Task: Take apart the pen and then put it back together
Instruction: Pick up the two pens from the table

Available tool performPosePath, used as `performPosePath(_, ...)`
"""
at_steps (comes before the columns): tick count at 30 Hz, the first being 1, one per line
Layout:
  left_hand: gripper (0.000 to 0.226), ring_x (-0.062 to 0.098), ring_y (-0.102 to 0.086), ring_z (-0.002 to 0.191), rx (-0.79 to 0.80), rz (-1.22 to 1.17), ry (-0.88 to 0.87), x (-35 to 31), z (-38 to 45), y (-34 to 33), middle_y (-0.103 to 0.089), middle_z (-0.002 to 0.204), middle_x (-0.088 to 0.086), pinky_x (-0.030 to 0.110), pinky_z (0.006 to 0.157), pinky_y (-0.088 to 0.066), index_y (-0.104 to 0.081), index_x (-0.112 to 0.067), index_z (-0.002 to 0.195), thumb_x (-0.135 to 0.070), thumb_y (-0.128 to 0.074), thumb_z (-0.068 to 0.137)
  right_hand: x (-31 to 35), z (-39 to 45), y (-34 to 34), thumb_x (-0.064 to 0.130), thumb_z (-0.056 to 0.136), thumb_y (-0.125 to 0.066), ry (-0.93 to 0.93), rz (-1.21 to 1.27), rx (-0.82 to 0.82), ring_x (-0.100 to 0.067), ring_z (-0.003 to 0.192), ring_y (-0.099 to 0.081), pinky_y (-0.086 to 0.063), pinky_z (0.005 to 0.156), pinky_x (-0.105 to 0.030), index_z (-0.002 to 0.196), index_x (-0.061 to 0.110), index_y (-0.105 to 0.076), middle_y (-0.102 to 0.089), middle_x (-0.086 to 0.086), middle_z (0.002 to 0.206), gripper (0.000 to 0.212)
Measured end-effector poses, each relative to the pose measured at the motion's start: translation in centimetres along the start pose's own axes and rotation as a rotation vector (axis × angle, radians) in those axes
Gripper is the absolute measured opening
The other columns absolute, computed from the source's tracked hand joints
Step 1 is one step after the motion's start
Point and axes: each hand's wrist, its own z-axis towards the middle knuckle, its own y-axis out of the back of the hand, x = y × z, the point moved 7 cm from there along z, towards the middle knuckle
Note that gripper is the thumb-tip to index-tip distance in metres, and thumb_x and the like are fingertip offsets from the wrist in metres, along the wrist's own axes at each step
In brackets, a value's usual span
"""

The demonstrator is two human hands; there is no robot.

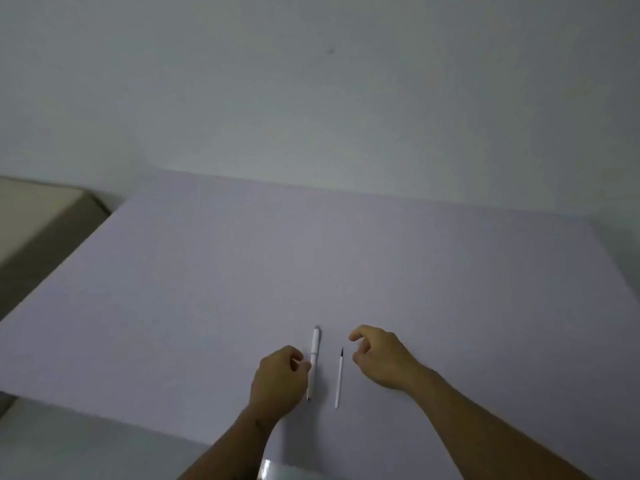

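No readable text or markings anywhere.

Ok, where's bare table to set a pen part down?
Bare: the table from the far edge down to the hands, and both sides. Crowded: near edge, where the pen barrel by the left hand and the refill beside the right hand lie.

My left hand (280, 381) is touching the pen barrel (314, 358) on the table (207, 271); refill (339, 379) is lying btwn hands, right hand (379, 358) hovering, fingers curled.
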Motion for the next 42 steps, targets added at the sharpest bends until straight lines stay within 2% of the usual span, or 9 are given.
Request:
performPosePath(4, 0.016, 0.012, -0.063, 0.071, -0.023, 0.015, 0.048, -0.4, 0.7, -1.7, -0.064, 0.08, -0.007, 0.029, 0.066, -0.056, -0.061, -0.025, 0.093, -0.039, -0.063, 0.084, -0.8, 1.2, 0.0, 0.021, 0.09, -0.055, -0.013, 0.044, -0.012, -0.016, 0.092, -0.064, -0.057, 0.083, -0.032, 0.124, 0.025, -0.06, -0.066, 0.001, 0.1, 0.034)
performPosePath(7, 0.02, 0.014, -0.059, 0.075, -0.056, 0.09, 0.053, -0.9, 1.0, -2.5, -0.059, 0.085, -0.005, 0.025, 0.06, -0.045, -0.059, -0.024, 0.09, -0.041, -0.065, 0.081, -1.1, 1.9, -0.3, 0.019, 0.09, -0.055, -0.014, 0.059, -0.019, -0.017, 0.091, -0.064, -0.057, 0.083, -0.032, 0.121, 0.025, -0.061, -0.066, 0.0, 0.099, 0.032)
performPosePath(15, 0.007, 0.011, -0.058, 0.065, -0.09, -0.082, 0.176, 0.1, 1.0, -2.1, -0.065, 0.078, 0.0, 0.02, 0.052, -0.043, -0.063, -0.02, 0.081, -0.015, -0.058, 0.083, -1.1, 3.2, -1.3, 0.019, 0.09, -0.058, -0.039, 0.112, -0.03, -0.015, 0.095, -0.064, -0.051, 0.078, -0.022, 0.118, 0.022, -0.066, -0.066, 0.0, 0.103, 0.029)
performPosePath(19, 0.004, 0.014, -0.063, 0.067, -0.142, -0.247, 0.134, -0.2, 1.1, -0.2, -0.068, 0.075, -0.001, 0.027, 0.061, -0.055, -0.066, -0.02, 0.08, -0.017, -0.066, 0.084, 0.6, 4.0, -1.6, 0.021, 0.088, -0.06, -0.089, 0.343, -0.025, -0.011, 0.076, -0.063, -0.052, 0.071, -0.023, 0.107, 0.022, -0.072, -0.072, 0.0, 0.093, 0.022)
performPosePath(23, 0.01, 0.012, -0.059, 0.06, -0.129, -0.296, 0.035, -1.7, 1.3, 1.2, -0.067, 0.069, 0.0, 0.022, 0.056, -0.05, -0.065, -0.02, 0.076, -0.015, -0.072, 0.081, 3.7, 4.2, -2.2, 0.02, 0.091, -0.062, -0.109, 0.576, -0.003, -0.015, 0.064, -0.055, -0.05, 0.063, -0.026, 0.092, 0.014, -0.074, -0.07, -0.003, 0.082, 0.014)
performPosePath(30, 0.008, 0.01, -0.054, 0.056, -0.038, -0.283, -0.06, -2.3, 1.7, 2.8, -0.064, 0.068, 0.0, 0.016, 0.054, -0.046, -0.065, -0.016, 0.08, -0.012, -0.071, 0.083, 5.5, 3.9, -2.9, 0.019, 0.088, -0.067, -0.165, 0.66, -0.139, -0.016, 0.059, -0.052, -0.048, 0.059, -0.03, 0.083, 0.002, -0.074, -0.067, -0.005, 0.072, 0.019)
performPosePath(35, 0.007, 0.009, -0.056, 0.058, 0.046, -0.17, -0.068, -0.1, 1.2, 3.5, -0.065, 0.069, -0.002, 0.018, 0.055, -0.045, -0.066, -0.018, 0.079, -0.015, -0.068, 0.085, 5.1, 4.9, -0.6, 0.01, 0.089, -0.062, -0.26, 0.851, -0.388, -0.015, 0.051, -0.049, -0.044, 0.052, -0.028, 0.069, 0.003, -0.071, -0.062, -0.011, 0.065, 0.023)
performPosePath(40, 0.008, 0.015, -0.061, 0.062, -0.004, -0.284, -0.001, 2.5, 0.6, 4.8, -0.069, 0.073, 0.004, 0.023, 0.058, -0.052, -0.068, -0.016, 0.079, -0.015, -0.066, 0.087, 4.4, 4.1, 0.5, 0.005, 0.087, -0.067, -0.31, 0.628, -0.153, -0.014, 0.051, -0.052, -0.051, 0.056, -0.025, 0.079, 0.003, -0.069, -0.063, -0.01, 0.067, 0.009)
performPosePath(42, 0.007, 0.021, -0.066, 0.068, 0.018, -0.322, 0.002, 2.4, 1.1, 5.1, -0.07, 0.074, 0.004, 0.03, 0.062, -0.057, -0.068, -0.017, 0.08, -0.017, -0.066, 0.087, 3.5, 3.8, -1.3, 0.005, 0.083, -0.069, -0.338, 0.51, -0.169, -0.016, 0.05, -0.053, -0.05, 0.057, -0.03, 0.073, 0.006, -0.07, -0.062, -0.01, 0.063, 0.01)
